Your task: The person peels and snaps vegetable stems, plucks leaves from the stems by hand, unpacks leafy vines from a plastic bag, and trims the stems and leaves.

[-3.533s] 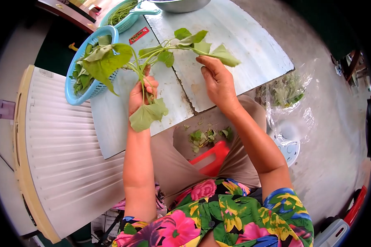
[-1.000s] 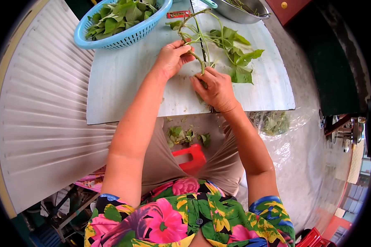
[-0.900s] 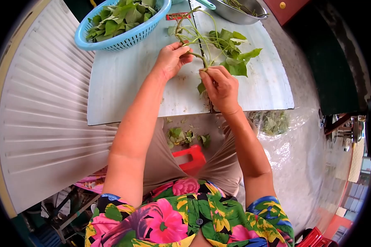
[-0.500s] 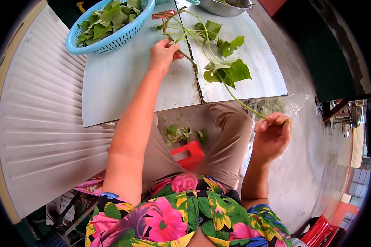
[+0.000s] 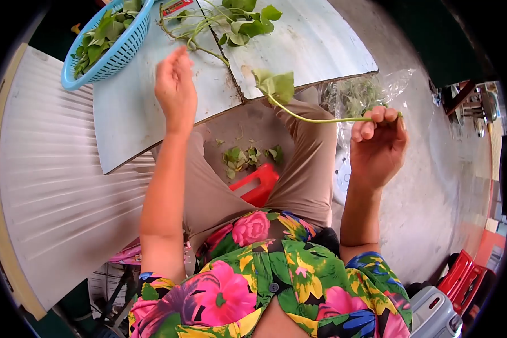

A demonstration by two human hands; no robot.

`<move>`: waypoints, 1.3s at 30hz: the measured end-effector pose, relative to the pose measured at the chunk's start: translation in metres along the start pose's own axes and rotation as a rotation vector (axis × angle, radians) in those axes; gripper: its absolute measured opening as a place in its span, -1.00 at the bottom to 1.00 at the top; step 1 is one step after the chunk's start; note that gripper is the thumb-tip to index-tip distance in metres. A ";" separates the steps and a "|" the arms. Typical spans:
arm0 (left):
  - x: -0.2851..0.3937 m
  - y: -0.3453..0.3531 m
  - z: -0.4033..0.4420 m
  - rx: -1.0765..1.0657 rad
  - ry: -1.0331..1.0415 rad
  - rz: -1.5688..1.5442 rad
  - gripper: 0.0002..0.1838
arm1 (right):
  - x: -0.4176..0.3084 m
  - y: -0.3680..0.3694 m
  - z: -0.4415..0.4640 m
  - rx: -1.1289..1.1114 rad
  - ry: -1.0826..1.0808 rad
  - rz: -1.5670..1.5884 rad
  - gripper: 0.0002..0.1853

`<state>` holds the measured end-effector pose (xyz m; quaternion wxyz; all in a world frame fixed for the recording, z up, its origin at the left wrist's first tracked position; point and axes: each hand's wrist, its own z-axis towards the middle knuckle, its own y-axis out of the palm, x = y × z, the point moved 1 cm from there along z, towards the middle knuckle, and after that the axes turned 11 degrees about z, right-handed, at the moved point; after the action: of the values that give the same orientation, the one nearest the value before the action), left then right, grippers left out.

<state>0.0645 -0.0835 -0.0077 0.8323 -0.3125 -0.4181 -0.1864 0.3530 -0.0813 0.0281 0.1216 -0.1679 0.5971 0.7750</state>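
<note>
pinching a leafy stem (image 5: 321, 121) with the right fingers (image 5: 377, 115).

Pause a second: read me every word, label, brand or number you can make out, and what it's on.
No text is readable.
Red rectangular paper-like label on the pale blue flat tabletop: dark marks, too small to read.
White sheet with faint dark marks at lower left: too small and blurred to tell whether they are words.

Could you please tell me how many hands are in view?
2: the left hand, over the pale tabletop, and the right hand, out to the right, holding a leaf by its stem.
</note>
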 end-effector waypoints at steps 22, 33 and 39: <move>-0.050 -0.006 -0.165 -0.501 -0.612 -0.446 -0.76 | 0.139 -0.130 -0.087 -0.642 0.504 -1.092 -0.75; -0.062 0.016 -0.180 -0.513 0.060 0.295 -0.86 | 0.151 -0.145 -0.065 0.075 0.724 -0.505 -0.47; -0.069 0.023 -0.183 -0.557 0.116 0.392 -0.87 | 0.152 -0.147 -0.058 0.289 0.817 -0.615 -0.83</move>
<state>0.1433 -0.1871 -0.1553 0.7574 -0.5911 -0.2351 -0.1474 0.2781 -0.1014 -0.1772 0.1227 -0.6048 0.6196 0.4849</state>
